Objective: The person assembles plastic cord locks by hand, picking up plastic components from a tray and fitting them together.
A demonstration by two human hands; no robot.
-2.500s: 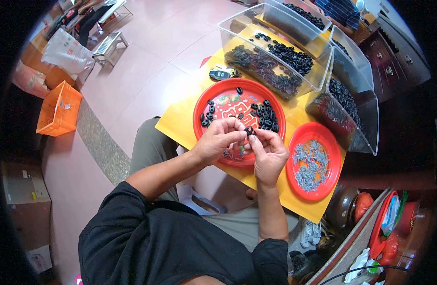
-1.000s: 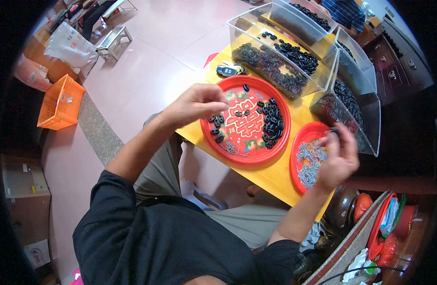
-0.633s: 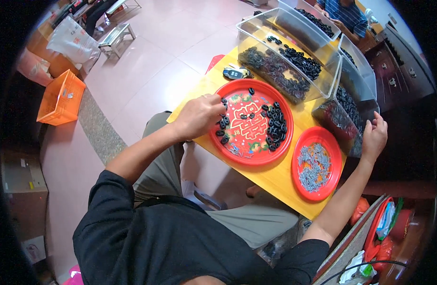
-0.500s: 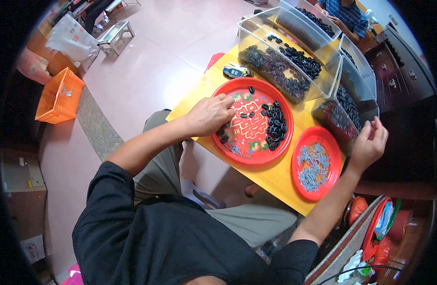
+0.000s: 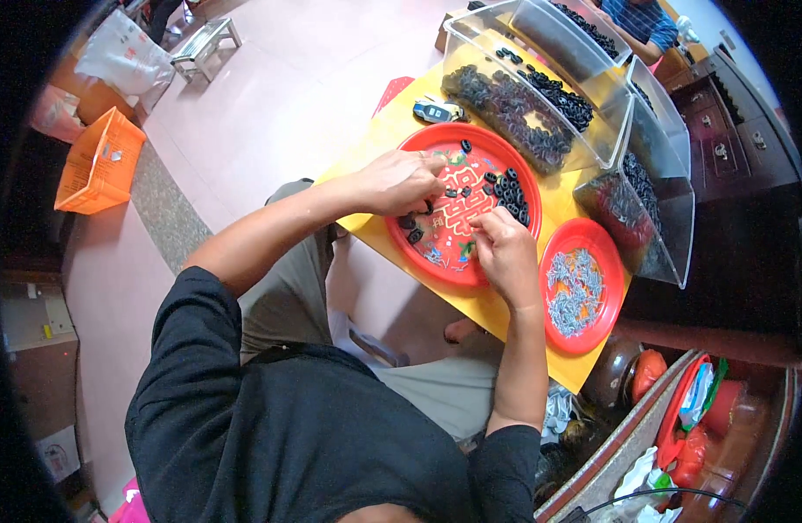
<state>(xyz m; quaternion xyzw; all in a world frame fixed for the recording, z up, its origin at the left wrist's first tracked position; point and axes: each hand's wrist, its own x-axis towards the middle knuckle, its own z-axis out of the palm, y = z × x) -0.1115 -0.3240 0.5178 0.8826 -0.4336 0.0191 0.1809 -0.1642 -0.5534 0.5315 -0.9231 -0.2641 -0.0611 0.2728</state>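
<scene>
A round red tray (image 5: 472, 277) with a printed pattern lies before me on the yellow table, holding small oval black plastic parts (image 5: 508, 190), most of them heaped along its right side. Over the tray's left part is my left hand (image 5: 405, 183), its fingers curled together; a black piece shows just under the fingertips. My right hand (image 5: 506, 251) hovers over the tray's near right part with thumb and finger pinched; whatever is between them is too small to make out. Some loose black pieces (image 5: 414, 235) lie near the left rim, beside tiny grey pins.
A smaller red plate (image 5: 615, 301) of grey metal pins (image 5: 575, 292) sits to the right. Clear plastic bins (image 5: 523, 113) of black parts stand behind. A car-key-like object (image 5: 438, 111) rests by the tray. Another person (image 5: 638, 26) sits at the far right. An orange crate (image 5: 100, 161) stands on the floor.
My right hand has come from beside the right-hand bin to the tray, its fingers now pinched. My left hand has shifted slightly up and right over the tray.
</scene>
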